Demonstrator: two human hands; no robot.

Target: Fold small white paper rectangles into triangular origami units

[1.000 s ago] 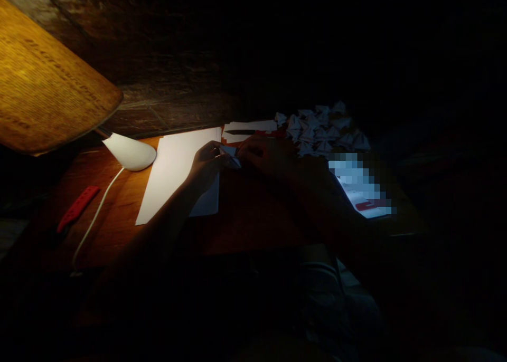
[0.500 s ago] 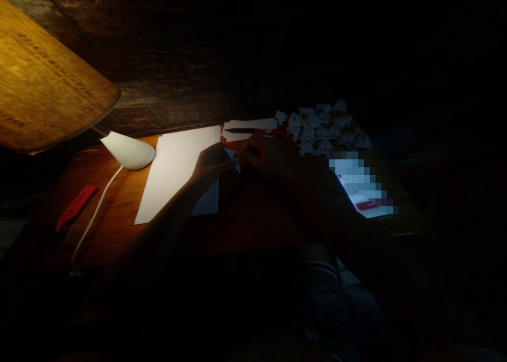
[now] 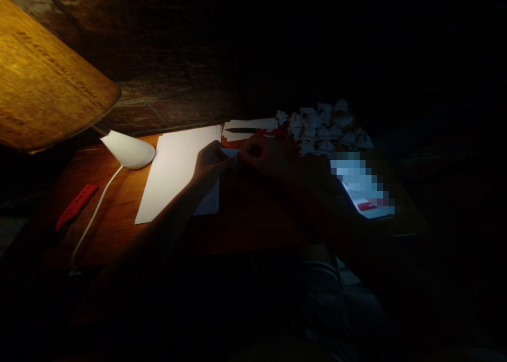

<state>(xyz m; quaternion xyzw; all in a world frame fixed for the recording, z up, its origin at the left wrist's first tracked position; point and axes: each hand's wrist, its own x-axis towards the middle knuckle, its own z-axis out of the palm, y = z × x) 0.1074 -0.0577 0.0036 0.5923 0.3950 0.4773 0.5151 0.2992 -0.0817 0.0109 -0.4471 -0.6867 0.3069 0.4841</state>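
Observation:
Between my two hands is a small piece of folded white paper [image 3: 230, 152], its exact shape partly covered by fingers. My left hand [image 3: 209, 164] pinches it from the left, above the right edge of a stack of white paper sheets [image 3: 174, 167]. On the other side my right hand [image 3: 259, 156] has its fingers closed at the paper's right end; this hand lies in deep shadow. Behind the right hand, a knife [image 3: 241, 130] with a dark blade and red handle rests on smaller white paper pieces [image 3: 251, 123].
Several folded paper pieces [image 3: 317, 130] are heaped at the back right of the wooden table [image 3: 253, 225]. A lit phone [image 3: 362, 188] lies in front of them. On the left stand a lamp [image 3: 129, 151], its white cable [image 3: 95, 214] and a red object [image 3: 77, 206].
The folded paper has turned between my fingers: its pointed lower part showed before, and now a flatter top edge shows. Both hands stay almost in place.

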